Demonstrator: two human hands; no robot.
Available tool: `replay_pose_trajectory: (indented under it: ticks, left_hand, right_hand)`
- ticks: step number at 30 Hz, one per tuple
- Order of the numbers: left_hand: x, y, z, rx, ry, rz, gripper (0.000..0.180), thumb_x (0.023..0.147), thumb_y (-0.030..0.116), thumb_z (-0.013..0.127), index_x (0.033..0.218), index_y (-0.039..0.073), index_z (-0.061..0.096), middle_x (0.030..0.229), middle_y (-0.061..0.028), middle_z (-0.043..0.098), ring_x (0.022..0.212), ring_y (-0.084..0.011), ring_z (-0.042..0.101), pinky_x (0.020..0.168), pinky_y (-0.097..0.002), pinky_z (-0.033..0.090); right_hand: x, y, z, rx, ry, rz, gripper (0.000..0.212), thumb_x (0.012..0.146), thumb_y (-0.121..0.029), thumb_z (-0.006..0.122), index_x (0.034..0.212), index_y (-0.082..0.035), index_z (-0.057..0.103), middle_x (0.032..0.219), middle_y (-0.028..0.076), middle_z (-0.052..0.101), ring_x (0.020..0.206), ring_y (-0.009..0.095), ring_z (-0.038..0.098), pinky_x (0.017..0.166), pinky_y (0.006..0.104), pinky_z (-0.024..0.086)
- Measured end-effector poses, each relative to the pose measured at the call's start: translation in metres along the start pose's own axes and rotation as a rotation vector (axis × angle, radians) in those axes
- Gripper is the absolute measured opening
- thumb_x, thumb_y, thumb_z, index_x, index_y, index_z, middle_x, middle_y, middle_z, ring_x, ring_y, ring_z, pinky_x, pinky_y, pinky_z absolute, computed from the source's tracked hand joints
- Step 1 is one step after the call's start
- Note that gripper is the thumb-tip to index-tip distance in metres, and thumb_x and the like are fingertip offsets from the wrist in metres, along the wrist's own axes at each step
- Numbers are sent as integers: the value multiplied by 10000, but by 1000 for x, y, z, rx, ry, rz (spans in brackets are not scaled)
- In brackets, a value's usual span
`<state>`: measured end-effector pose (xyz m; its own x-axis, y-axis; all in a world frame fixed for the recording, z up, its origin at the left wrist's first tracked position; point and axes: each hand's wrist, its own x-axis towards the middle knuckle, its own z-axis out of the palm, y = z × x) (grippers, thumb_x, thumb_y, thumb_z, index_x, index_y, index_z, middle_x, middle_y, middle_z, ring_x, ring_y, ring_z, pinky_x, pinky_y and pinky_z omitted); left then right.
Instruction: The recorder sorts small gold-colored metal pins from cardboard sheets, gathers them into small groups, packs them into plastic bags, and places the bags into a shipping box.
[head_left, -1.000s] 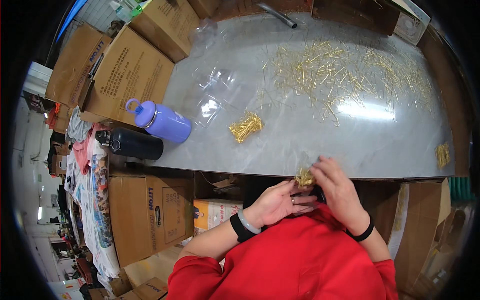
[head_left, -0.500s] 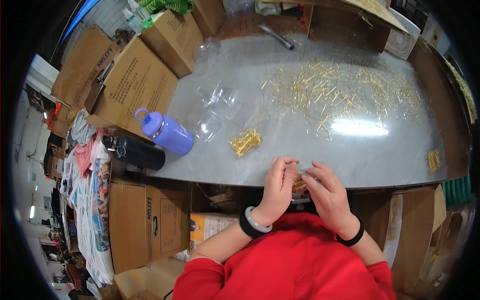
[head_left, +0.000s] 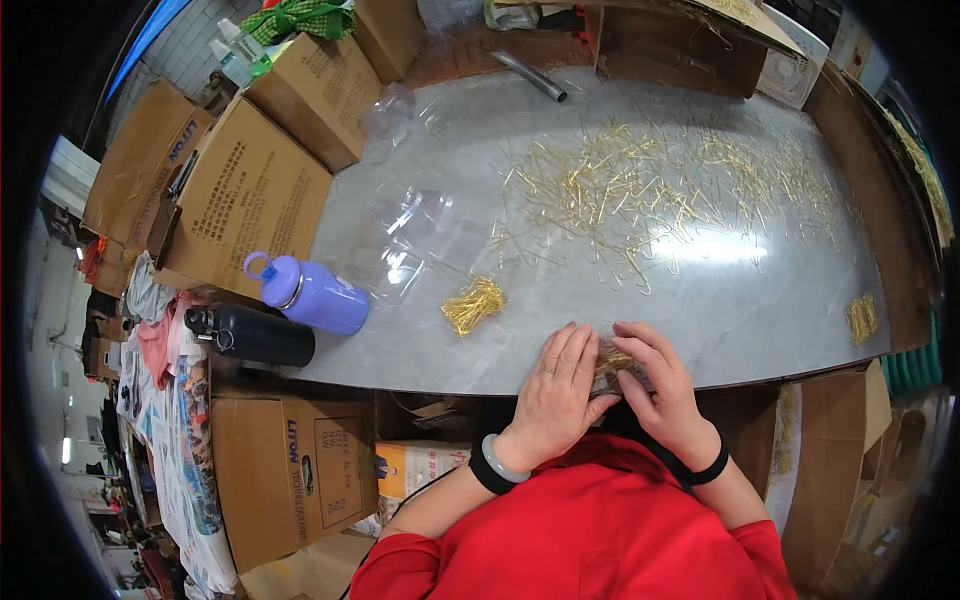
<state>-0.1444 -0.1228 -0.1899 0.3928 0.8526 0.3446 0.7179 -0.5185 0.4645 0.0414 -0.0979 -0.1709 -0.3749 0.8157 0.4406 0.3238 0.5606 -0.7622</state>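
Note:
At the near edge of the table, a small bundle of gold wire hooks (head_left: 608,362), in what looks like clear plastic, sits between my two hands. My left hand (head_left: 560,385) presses it from the left with fingers together and thumb stretched toward it. On the right, the curled fingers and thumb of my right hand (head_left: 660,385) grip the same bundle. Much of it is hidden by my fingers. A second bundle of gold wire hooks (head_left: 473,305) lies to the left, and another small bundle (head_left: 861,318) lies at the far right edge. Loose gold hooks (head_left: 630,185) spread across the table's far side.
Clear plastic bags (head_left: 405,225) lie on the grey table (head_left: 400,355). A purple bottle (head_left: 318,295) and a black bottle (head_left: 255,335) stand tilted in view at left. Cardboard boxes (head_left: 245,190) line the left side. A grey tube (head_left: 530,76) lies at the back.
My left hand has turned flatter, with its fingers laid against the bundle. My right fingers have curled in around it. Both hands stay close together, and the whole view has shifted slightly.

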Motion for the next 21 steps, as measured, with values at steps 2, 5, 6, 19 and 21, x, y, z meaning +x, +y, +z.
replay_pose_trajectory:
  ticks: [2,5,6,19,21]
  left_hand:
    - [0,0,3,21,18,-15,741,878,308,686,1426,-88,382,1460,-242,383,1372,-433,369,1104,-483,381]
    - [-1,-1,6,-20,50,-10,716,872,274,695,1424,-73,398,1461,-235,386,1361,-434,383,1091,-481,396]
    - [0,-1,6,-23,48,-7,716,872,274,695,1424,-73,398,1461,-235,386,1361,-434,383,1091,-481,396]
    - [-1,-1,8,11,69,37,588,874,249,702,1378,11,515,1478,-186,384,1379,-422,358,1085,-468,408]
    - [-2,-1,9,26,88,43,569,870,247,705,1361,14,533,1471,-173,389,1383,-416,350,1090,-463,406]
  right_hand:
    - [0,-4,-5,53,-17,32,399,845,74,615,1234,-13,590,1333,200,534,1168,366,589,947,387,505]
    - [-1,-8,-10,22,-118,4,384,844,67,617,1219,-9,599,1307,195,558,1162,352,596,948,383,501]
    - [-3,-4,-14,7,-9,38,370,845,64,617,1207,-5,603,1289,195,571,1149,355,599,942,383,503]
    - [-9,3,-10,-218,49,106,440,781,24,661,1214,-46,624,1159,92,667,1103,312,598,967,486,447]
    - [7,-1,-11,-312,82,35,381,810,24,653,1185,-37,637,1100,107,668,1058,322,603,917,446,469]
